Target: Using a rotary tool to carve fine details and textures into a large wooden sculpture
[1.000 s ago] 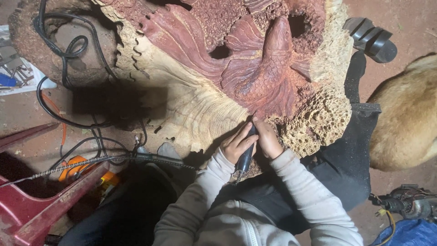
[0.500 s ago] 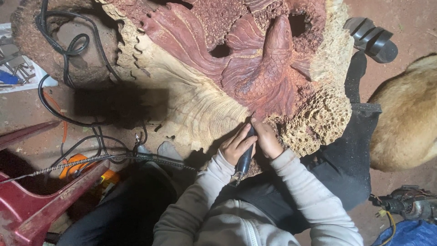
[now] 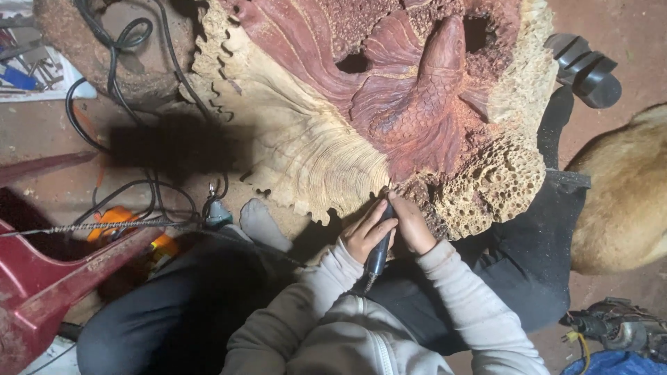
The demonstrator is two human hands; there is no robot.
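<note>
Left hand [image 3: 367,235] and right hand [image 3: 411,226], fingers wrapped on the carving tool [image 3: 379,244], tip at the wood carving [image 3: 389,104] lower edge, 6 o'clock. Slip risk: bit skids, gouges the scales; cable [image 3: 104,226] at 9 o'clock could snag.

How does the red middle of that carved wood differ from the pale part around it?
The red heartwood is deep reddish-brown, carved into scaled, fin-like forms with dark holes; the pale sapwood is cream, with fine curved ring lines and a notched edge. To the right, the pale part turns honeycombed, while the red part does not. Both belong to one carved piece, which the left hand and right hand work with a dark rotary tool.
</note>
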